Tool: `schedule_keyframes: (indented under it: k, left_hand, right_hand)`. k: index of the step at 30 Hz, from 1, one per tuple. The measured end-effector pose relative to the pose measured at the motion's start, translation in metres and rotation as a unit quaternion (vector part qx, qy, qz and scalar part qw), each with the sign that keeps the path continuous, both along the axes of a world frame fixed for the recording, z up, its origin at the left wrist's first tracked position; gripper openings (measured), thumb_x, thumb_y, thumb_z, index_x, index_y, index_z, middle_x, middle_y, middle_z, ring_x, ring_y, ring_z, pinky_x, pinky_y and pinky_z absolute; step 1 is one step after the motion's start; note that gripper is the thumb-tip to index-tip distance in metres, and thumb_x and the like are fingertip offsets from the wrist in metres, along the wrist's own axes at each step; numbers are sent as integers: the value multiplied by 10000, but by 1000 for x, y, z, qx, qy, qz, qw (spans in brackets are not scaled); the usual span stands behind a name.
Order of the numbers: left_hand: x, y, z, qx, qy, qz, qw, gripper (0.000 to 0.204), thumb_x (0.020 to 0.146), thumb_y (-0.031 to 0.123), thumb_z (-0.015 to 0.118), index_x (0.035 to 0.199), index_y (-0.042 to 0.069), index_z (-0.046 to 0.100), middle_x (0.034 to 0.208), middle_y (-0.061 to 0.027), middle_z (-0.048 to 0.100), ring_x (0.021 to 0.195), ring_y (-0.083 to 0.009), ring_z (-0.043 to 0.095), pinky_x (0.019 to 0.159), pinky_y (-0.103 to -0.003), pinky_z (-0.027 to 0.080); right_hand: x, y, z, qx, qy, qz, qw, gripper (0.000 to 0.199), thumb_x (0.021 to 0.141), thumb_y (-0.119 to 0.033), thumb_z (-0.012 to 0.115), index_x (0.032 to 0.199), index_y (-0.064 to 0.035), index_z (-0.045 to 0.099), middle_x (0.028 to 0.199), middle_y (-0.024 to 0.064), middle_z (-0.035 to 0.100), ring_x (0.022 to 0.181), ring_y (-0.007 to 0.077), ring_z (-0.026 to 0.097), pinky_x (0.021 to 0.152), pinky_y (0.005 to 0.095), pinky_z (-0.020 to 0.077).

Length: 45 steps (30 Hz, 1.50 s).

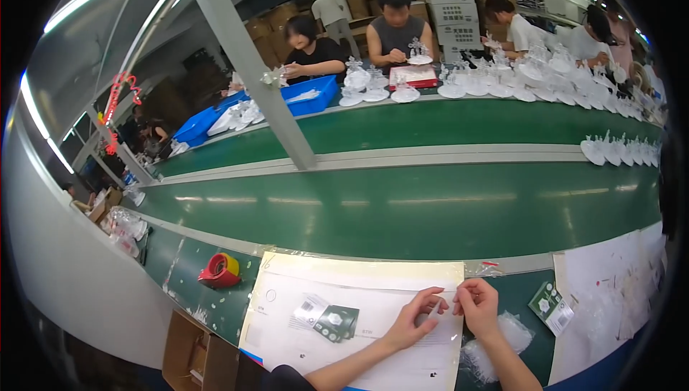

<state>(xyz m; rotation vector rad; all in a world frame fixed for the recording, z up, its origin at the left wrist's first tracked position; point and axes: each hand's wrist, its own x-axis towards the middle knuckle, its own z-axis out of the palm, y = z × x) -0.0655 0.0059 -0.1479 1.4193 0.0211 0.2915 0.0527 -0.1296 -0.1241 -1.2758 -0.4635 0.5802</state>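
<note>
My left hand [415,321] is over the right part of a white paper sheet [287,362], its fingers curled around a small translucent piece [434,310]. Close beside it, at the sheet's right edge, my right hand [479,306] has thumb and fingertips pinched together. What that pinch holds, if anything, is too small to make out. Green and white printed cards [336,323] lie on the sheet, left of my hands. Under my right forearm is a bundle of clear plastic bags [513,333].
A red and yellow tape dispenser [219,270] sits left of the sheet. Another green card [551,308] lies at right. An open cardboard box [188,348] stands lower left. Beyond runs a green conveyor belt [359,208]; people work across it beside rows of clear figurines [535,75].
</note>
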Motion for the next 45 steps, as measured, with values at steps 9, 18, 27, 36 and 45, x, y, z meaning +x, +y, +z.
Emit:
schedule_keyframes:
  k: [9,18,27,36,45]
  left_hand:
    - [7,-1,-1,62,-28,-7,998,490,861,97,564,1330,44,435,1142,-89,561,1005,-139,524,833,-273,449]
    - [4,1,-3,26,6,-6,1000,563,883,254,581,1354,21,379,1182,-124,534,1105,-206,523,982,-359,401]
    - [5,0,-1,74,-44,18,996,462,873,173,592,1301,43,477,1181,-77,564,986,-140,528,794,-261,446]
    - [6,-3,-1,39,-33,24,998,469,888,153,562,1325,38,437,1191,-99,561,991,-148,530,821,-274,449]
    - [5,-1,-1,36,4,1,999,503,889,201,556,1325,14,388,1190,-132,544,1106,-204,519,967,-353,414]
  right_hand:
    - [4,-6,-8,-21,-22,1,1000,30,881,-14,569,864,10,572,702,60,630,545,88,588,469,192,440]
    - [2,2,-7,-47,-58,-13,997,39,822,15,623,855,27,605,690,65,647,590,110,640,483,195,469]
    - [1,3,0,-43,-131,40,990,119,761,60,659,870,40,618,819,96,635,673,129,667,531,193,514]
    - [4,1,-7,-64,-83,-2,995,50,797,22,640,806,20,591,718,53,621,612,104,638,501,182,472]
    - [8,-1,-6,-21,-10,-17,1000,26,853,-7,599,835,9,591,697,32,623,561,70,586,472,185,421]
